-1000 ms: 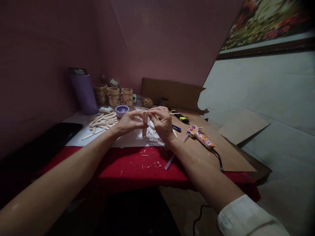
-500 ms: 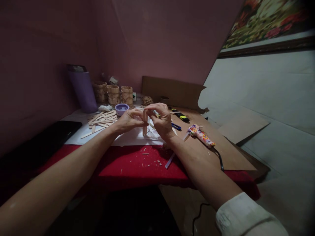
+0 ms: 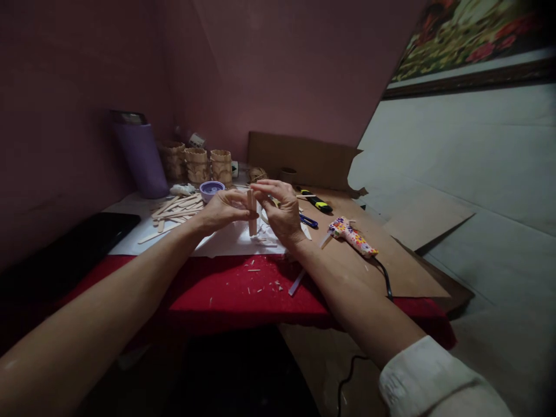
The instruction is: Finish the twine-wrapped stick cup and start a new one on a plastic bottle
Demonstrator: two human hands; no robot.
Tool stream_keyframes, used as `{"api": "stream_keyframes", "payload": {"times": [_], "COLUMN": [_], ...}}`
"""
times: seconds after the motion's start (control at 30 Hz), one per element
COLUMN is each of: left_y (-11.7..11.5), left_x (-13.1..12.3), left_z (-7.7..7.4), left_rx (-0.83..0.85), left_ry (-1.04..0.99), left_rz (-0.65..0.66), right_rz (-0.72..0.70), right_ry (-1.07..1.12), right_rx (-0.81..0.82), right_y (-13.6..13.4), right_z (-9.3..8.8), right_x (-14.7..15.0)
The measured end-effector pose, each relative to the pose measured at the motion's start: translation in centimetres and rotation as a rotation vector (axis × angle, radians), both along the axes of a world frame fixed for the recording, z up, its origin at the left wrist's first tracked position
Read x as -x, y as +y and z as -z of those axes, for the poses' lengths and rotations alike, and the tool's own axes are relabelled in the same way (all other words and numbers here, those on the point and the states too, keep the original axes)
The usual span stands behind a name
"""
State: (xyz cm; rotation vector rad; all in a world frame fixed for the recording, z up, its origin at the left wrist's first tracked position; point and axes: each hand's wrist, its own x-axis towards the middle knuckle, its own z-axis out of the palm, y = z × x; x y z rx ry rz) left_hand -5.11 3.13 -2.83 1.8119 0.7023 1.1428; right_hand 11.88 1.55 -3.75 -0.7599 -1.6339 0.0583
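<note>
Upright between my hands is a flat wooden piece (image 3: 252,223), like craft sticks, above the white sheet. My left hand (image 3: 228,207) pinches it from the left between thumb and fingers. My right hand (image 3: 280,208) has its fingertips at the top of the piece; whether they grip it or something small is hidden. A pile of wooden sticks (image 3: 178,208) lies left of my left hand. Behind the hands sits a purple bowl-like lid (image 3: 212,190). To the right are a blue cutter (image 3: 308,220) and a flower-patterned glue gun (image 3: 354,237).
Wooden cups (image 3: 196,165) and a purple tumbler (image 3: 141,156) stand at the back left. A yellow-black cutter (image 3: 317,200) lies on brown board (image 3: 391,278). A clear glue stick (image 3: 297,282) and wood scraps lie near the red cloth's (image 3: 195,295) front.
The whole view has shifted slightly, so everything sits a little further left. Both hands keep nearly the same hold around the wooden piece.
</note>
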Motion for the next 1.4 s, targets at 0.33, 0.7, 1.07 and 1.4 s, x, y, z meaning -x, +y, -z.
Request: {"api": "stream_keyframes", "payload": {"times": [0.33, 0.7, 1.07, 1.4], "left_y": [-1.5, -1.2, -1.2, -0.9], "left_x": [0.5, 0.5, 0.5, 1.2], "left_z": [-2.3, -1.4, -1.1, -2.0], "left_rx": [0.482, 0.478, 0.429, 0.214], "left_ry": [-0.46, -0.475, -0.404, -0.103], "left_rz": [0.024, 0.048, 0.058, -0.077], "right_rz": [-0.03, -0.015, -0.026, 0.067], "right_ry": [0.099, -0.087, -0.07, -0.006], "right_rx": [0.111, -0.043, -0.018, 0.018], "right_y": [-1.6, -2.7, -2.4, -1.4], "right_z": [-0.2, -0.3, 0.4, 0.3], "right_x": [0.0, 0.2, 0.1, -0.2]}}
